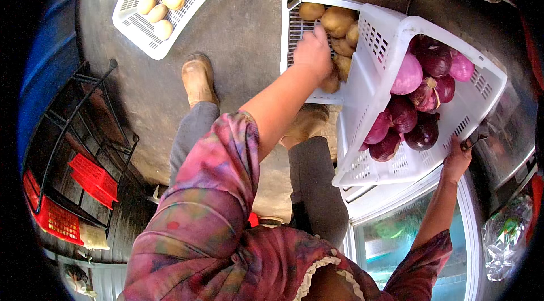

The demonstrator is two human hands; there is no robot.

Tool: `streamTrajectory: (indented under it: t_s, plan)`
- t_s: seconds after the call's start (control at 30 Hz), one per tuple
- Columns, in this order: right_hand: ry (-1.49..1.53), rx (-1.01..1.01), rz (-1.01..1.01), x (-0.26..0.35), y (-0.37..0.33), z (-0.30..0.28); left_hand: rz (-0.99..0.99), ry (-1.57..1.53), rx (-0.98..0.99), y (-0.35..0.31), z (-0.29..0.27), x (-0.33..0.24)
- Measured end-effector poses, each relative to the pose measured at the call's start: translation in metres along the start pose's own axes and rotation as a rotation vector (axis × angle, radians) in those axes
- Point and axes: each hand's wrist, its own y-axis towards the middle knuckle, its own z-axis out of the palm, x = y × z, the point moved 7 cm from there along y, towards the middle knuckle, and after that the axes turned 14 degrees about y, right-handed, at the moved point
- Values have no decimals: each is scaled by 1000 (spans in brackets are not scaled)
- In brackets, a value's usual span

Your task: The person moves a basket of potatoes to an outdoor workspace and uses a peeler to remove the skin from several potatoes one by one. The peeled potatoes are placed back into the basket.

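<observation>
My left hand [313, 52] reaches down into a low white plastic basket [288, 60] of potatoes [338, 21]. Its fingers are curled downward and partly blurred, so whether they grip a potato cannot be seen. A second white basket [378, 83], holding several red onions [402, 114], stands tilted over the right part of the potato basket and hides some of it. At the near right corner of the onion basket, my right hand [458, 159] is closed on its rim. A small dark metal piece [475, 138] shows beside those fingers; its kind is unclear.
Another white basket [127, 20] with several pale potatoes [173, 0] lies on the floor at the far left. A black metal rack [73, 114] with red baskets [93, 179] stands on the left. Near my right arm is a glass-topped white cabinet [408, 233]. My shoes [198, 77] are on the floor.
</observation>
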Motion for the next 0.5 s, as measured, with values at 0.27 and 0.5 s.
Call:
streamTrajectory:
  t_s: [0.27, 0.5]
  plan:
    - [26, 19, -43, -7, 2, -3, 36, 69, -29, 13, -42, 9]
    - [-49, -25, -44, 3, -1, -2, 19, -17, 56, 48, -29, 9]
